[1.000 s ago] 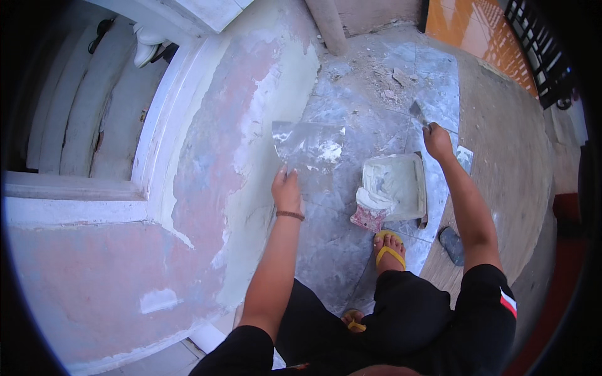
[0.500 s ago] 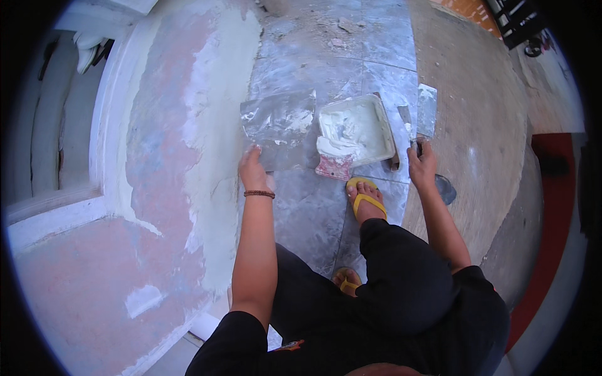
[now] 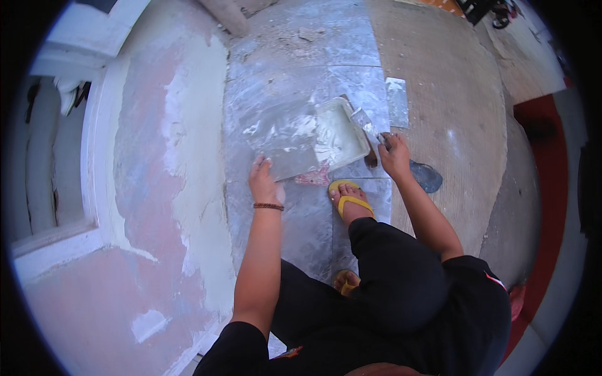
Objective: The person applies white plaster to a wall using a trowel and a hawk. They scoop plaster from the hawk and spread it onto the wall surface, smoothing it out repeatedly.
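I monitor left hand [image 3: 264,183]: fingers clamped on grey sheet [image 3: 285,141], overlapping white tray [image 3: 362,151] in view | right hand [image 3: 395,158]: fingers clamped on scraper [image 3: 364,122] near tray's right rim.

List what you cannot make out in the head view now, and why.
Head view: left side of the tray, hidden by the grey sheet in the left hand.
Head view: the grip end of the scraper, covered by the right hand.
Head view: the rest of the orange surface, cut off by the upper edge.
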Demonstrator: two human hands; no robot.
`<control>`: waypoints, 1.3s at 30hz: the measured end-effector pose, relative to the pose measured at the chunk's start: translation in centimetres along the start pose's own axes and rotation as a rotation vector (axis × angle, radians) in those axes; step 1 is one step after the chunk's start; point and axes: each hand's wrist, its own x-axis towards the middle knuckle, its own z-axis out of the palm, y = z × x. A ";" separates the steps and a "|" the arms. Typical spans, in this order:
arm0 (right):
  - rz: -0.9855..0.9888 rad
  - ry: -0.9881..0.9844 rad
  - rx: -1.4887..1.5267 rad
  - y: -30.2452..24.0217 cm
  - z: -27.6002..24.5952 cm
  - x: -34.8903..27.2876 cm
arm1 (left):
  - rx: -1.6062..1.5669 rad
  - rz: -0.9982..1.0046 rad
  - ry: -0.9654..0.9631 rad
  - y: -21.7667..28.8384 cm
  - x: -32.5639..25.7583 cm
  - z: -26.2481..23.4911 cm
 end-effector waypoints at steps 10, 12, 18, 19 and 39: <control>-0.230 -0.110 -0.156 -1.5 -3.3 1.0 | -0.187 -0.127 0.112 -0.5 2.2 -3.7; -0.401 -0.128 -0.339 -3.3 -3.6 1.9 | -0.306 -0.185 0.149 -1.3 3.0 -4.5; -0.639 -0.222 -0.668 -6.8 -1.6 5.9 | -0.500 -0.285 0.216 -4.2 2.8 -4.9; -0.648 -0.247 -0.690 -6.9 -1.3 6.3 | -0.489 -0.264 0.190 -4.6 2.6 -4.9; 0.550 -0.281 1.138 -7.5 2.2 1.3 | 0.432 0.074 -0.139 -4.5 -0.3 4.1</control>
